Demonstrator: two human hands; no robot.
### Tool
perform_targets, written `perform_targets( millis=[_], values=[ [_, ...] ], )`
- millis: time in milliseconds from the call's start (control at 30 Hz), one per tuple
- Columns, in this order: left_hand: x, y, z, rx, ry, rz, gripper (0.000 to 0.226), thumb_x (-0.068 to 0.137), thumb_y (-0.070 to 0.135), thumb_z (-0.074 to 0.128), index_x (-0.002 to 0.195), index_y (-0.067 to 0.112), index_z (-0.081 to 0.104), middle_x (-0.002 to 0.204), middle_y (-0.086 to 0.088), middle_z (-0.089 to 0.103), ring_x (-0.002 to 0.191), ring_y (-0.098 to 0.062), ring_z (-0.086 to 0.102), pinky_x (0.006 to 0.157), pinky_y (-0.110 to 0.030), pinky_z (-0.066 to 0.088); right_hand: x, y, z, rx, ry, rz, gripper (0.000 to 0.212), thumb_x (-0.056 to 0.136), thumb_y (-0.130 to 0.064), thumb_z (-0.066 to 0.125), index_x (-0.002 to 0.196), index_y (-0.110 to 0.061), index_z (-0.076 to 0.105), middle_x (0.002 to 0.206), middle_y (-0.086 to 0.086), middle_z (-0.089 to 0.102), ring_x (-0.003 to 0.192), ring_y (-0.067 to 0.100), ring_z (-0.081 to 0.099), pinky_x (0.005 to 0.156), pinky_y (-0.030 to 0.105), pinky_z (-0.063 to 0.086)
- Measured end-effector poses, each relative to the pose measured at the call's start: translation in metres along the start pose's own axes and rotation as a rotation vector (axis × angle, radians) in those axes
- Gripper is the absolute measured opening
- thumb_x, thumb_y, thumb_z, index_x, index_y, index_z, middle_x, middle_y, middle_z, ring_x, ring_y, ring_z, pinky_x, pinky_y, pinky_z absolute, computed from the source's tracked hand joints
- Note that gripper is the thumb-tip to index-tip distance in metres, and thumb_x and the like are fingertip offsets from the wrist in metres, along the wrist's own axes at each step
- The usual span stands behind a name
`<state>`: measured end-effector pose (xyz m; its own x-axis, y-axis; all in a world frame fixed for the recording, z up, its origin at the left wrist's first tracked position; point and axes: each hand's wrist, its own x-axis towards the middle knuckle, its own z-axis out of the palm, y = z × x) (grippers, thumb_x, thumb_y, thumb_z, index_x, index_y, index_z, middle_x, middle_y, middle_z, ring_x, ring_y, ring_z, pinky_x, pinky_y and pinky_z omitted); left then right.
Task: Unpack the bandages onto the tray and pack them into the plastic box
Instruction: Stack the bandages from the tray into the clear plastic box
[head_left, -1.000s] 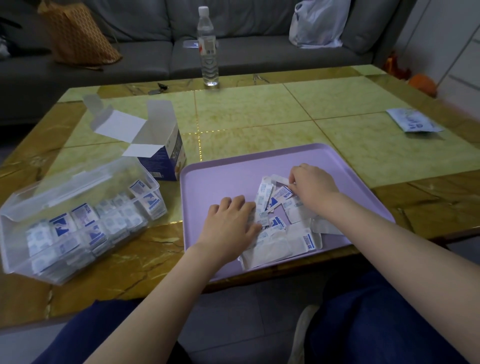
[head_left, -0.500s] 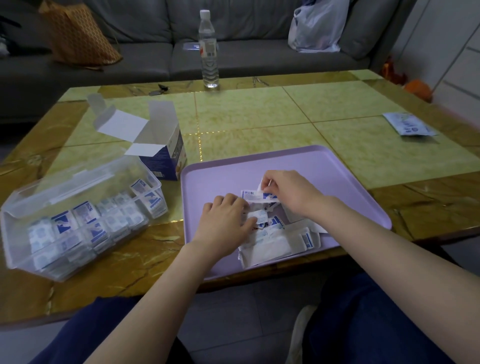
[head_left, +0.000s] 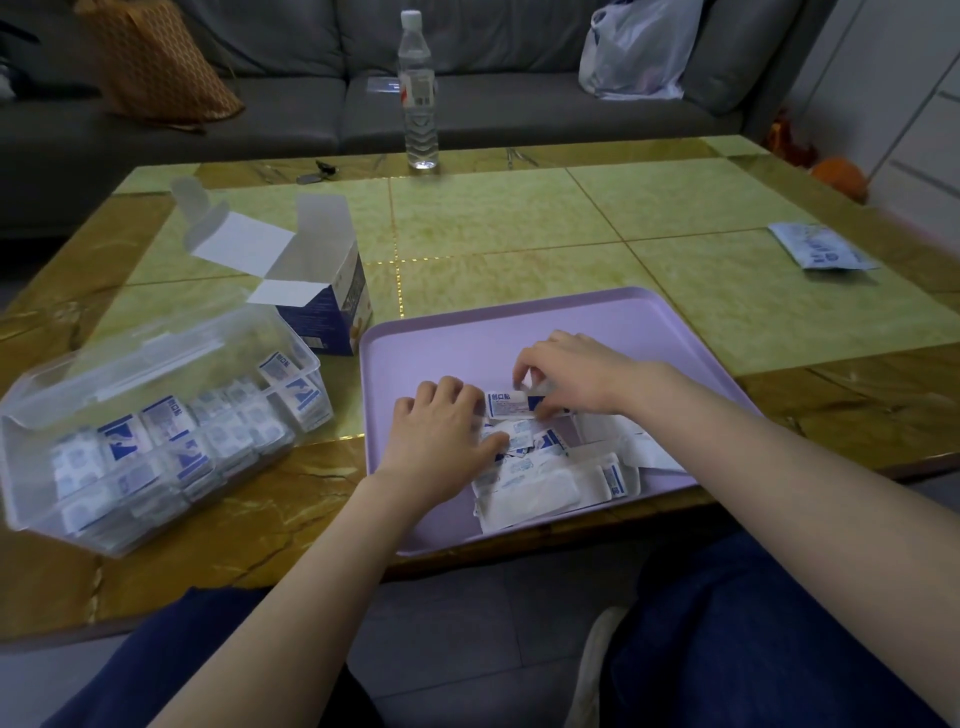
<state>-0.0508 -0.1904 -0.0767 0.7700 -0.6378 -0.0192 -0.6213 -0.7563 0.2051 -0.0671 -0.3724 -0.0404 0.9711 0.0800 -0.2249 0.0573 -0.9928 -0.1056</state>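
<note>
A lilac tray lies at the table's front edge with a loose pile of white-and-blue bandage packets on its near half. My right hand pinches a small stack of packets just above the pile. My left hand rests palm down on the pile's left side, fingers curled, thumb on the packets. The clear plastic box stands left of the tray, lid up, holding several rows of packed bandages.
An opened blue-and-white carton stands between box and tray. A water bottle is at the table's far edge, keys to its left. A flat packet lies far right. A sofa runs behind.
My right hand has drawn left from the pile's right side, gathering packets into a small stack it now pinches. My left hand stayed on the pile's left side.
</note>
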Motion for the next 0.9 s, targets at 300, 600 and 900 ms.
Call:
perform_targets(
  millis=[300,600,900],
  values=[
    [-0.003,-0.002,0.001,-0.007,0.015,0.018,0.051,0.089,0.056,0.044,0.128,0.024,0.043,0.134,0.002,0.041,0.123,-0.020,0.035,0.101,-0.037,0.029,-0.004,0.000,0.004,0.066,-0.041,0.098,0.044,0.080,-0.030,0.071,0.116,-0.012,0.051,0.122,0.007,0.046,0.113,0.025,0.043,0.088,0.033,0.038],
    [-0.008,-0.004,0.001,-0.046,0.023,0.025,0.052,0.089,0.056,0.044,0.130,0.025,0.042,0.139,0.005,0.038,0.127,-0.017,0.032,0.103,-0.035,0.024,-0.006,-0.010,-0.004,-0.090,-0.084,0.124,0.046,0.079,-0.039,0.069,0.118,-0.023,0.050,0.120,0.007,0.045,0.116,0.025,0.040,0.090,0.036,0.033],
    [-0.008,-0.009,-0.008,-0.152,-0.047,0.022,0.066,0.090,0.053,0.047,0.142,0.019,0.028,0.143,-0.001,0.037,0.130,-0.020,0.032,0.104,-0.038,0.025,-0.011,-0.017,-0.011,-0.195,0.011,0.208,0.034,0.089,-0.039,0.057,0.115,-0.017,0.055,0.110,0.004,0.063,0.105,0.025,0.055,0.088,0.035,0.032]
  ],
)
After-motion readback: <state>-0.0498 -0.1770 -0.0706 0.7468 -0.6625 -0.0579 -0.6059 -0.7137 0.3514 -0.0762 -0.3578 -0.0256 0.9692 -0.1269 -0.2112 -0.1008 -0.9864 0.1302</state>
